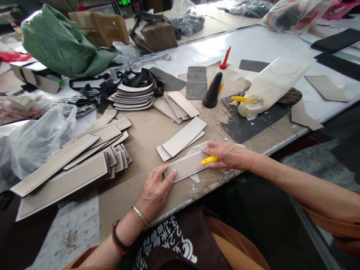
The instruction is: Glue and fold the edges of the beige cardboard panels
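A flat beige strip with a pale border [185, 167] lies at the table's front edge. My left hand [156, 189] grips its left end, with the thumb on top and the fingers at the far edge. At the right end, my right hand [225, 154] is closed around a yellow handle [209, 160] while its fingers touch the strip; the working end of this yellow-handled tool is hidden. Just beyond lie two overlapping pale strips [184, 138]. To the left is a loose pile of long beige strips [67, 167].
Behind the strips stand a black cone [213, 92] and a red-tipped bottle [224, 65]. A whitish plastic container [278, 84] lies tilted on a glue-spotted dark sheet [253, 125]. Curved panels [133, 97] are stacked at back left, before a green bag [62, 45].
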The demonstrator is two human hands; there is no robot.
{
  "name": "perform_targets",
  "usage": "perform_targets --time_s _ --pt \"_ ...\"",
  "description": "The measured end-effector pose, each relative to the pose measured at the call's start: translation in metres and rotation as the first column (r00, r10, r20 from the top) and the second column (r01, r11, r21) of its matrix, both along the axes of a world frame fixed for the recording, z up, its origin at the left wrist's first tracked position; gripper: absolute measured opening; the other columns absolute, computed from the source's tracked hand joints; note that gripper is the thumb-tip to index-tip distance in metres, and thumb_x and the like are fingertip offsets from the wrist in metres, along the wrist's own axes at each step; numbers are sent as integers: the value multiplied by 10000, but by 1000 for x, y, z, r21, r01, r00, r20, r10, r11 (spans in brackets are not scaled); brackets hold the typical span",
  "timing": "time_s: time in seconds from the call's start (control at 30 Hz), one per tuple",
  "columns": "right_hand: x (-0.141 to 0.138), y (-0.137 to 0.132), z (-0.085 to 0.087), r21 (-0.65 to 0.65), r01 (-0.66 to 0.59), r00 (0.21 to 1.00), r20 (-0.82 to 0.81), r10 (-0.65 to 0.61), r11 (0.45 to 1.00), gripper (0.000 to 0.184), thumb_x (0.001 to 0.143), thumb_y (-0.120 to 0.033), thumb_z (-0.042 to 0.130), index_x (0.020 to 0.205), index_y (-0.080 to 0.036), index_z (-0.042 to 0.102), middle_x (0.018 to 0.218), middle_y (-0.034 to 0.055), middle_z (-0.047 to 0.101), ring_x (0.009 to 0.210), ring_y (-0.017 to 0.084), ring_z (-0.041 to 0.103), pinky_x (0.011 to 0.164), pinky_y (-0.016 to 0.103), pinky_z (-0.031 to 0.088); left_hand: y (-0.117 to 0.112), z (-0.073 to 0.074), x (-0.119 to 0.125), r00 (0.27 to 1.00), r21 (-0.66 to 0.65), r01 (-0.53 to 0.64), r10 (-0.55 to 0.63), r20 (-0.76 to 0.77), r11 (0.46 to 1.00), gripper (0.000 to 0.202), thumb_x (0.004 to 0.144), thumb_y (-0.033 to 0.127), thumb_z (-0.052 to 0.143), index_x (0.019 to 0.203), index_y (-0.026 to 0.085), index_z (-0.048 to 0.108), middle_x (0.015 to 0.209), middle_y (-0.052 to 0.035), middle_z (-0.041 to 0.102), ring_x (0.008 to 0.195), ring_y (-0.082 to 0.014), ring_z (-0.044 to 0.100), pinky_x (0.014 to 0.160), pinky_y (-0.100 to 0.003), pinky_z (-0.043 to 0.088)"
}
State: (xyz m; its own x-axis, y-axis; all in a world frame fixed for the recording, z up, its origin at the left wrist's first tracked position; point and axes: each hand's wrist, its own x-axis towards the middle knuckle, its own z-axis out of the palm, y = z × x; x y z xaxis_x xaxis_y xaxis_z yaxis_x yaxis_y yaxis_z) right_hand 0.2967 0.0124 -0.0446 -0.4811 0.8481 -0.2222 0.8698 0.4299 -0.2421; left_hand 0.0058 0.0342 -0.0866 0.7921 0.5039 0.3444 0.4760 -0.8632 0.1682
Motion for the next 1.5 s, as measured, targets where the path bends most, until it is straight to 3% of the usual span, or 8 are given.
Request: perform_targets --time_s 0.6,0.83,1.0,1.2,1.33,1.5 --pt "0 5 0 -17 -65 997 42 65 998 340 844 -372 550 1044 -97 556 962 101 515 834 216 560 737 301 434 1 3 0 998 34 35 -33 -55 999 332 822 72 493 1134 163 565 1115 -151 435 1014 -251 451 817 -445 511" --pt "1 7 -4 15 -64 995 76 63 998 334 813 -367 589 1020 -108 555 948 94 531 795 201 574 672 278 431 1 11 4 996 15 26 -25 -88 1000 309 819 108 499 1115 154 577 1099 -148 439 988 -250 451 813 -456 508" --pt "-1 9 -4 10 -66 995 72 65 998 355 801 -352 606 1031 -86 557 954 108 543 802 214 582 670 289 441 3 17 8 993 -19 33 -35 -117 999 268 831 155 511 1088 167 585 1078 -127 470 964 -226 470 821 -410 510" --pt "-2 6 -2 -6 -54 995 80 54 999 365 803 -331 610 1062 -81 551 977 118 547 819 219 587 684 291 446 9 21 16 986 -9 16 -17 -164 1000 185 863 252 492 1000 212 609 971 -94 515 836 -193 492 716 -352 524" --pt "-1 4 -5 20 -62 995 75 61 998 360 818 -345 589 1055 -76 550 958 113 552 801 217 588 677 290 445 12 24 28 978 -38 72 -78 -193 997 133 865 218 477 884 176 603 967 -85 532 896 -206 489 779 -364 509" --pt "0 4 -10 53 -73 995 67 69 996 366 827 -378 576 1042 -82 554 955 116 556 783 210 589 665 290 441 12 28 42 953 -82 156 -172 -248 984 345 836 123 459 1173 173 515 1004 -98 516 913 -205 474 818 -359 504"
